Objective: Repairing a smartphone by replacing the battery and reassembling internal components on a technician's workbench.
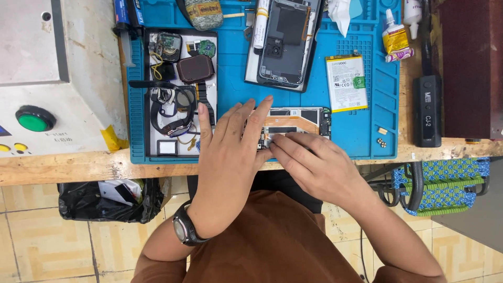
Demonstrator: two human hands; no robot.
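Note:
An opened phone [296, 121] with bare circuitry and an orange flex strip lies on the blue work mat [233, 84] near the bench's front edge. My left hand [230, 152] rests flat on the phone's left part, fingers spread and pointing away. My right hand [314, 162] comes in from the right, its fingertips pressing on the phone's lower middle. Neither hand shows a tool. A dark wristwatch sits on my left wrist.
A second opened phone [284, 42] and a loose white battery [346, 81] lie further back. A tray of watch parts [178, 89] stands left. A glue bottle [395, 36], small screws [382, 141], a black box [427, 110] and a machine with a green button [34, 118] surround the mat.

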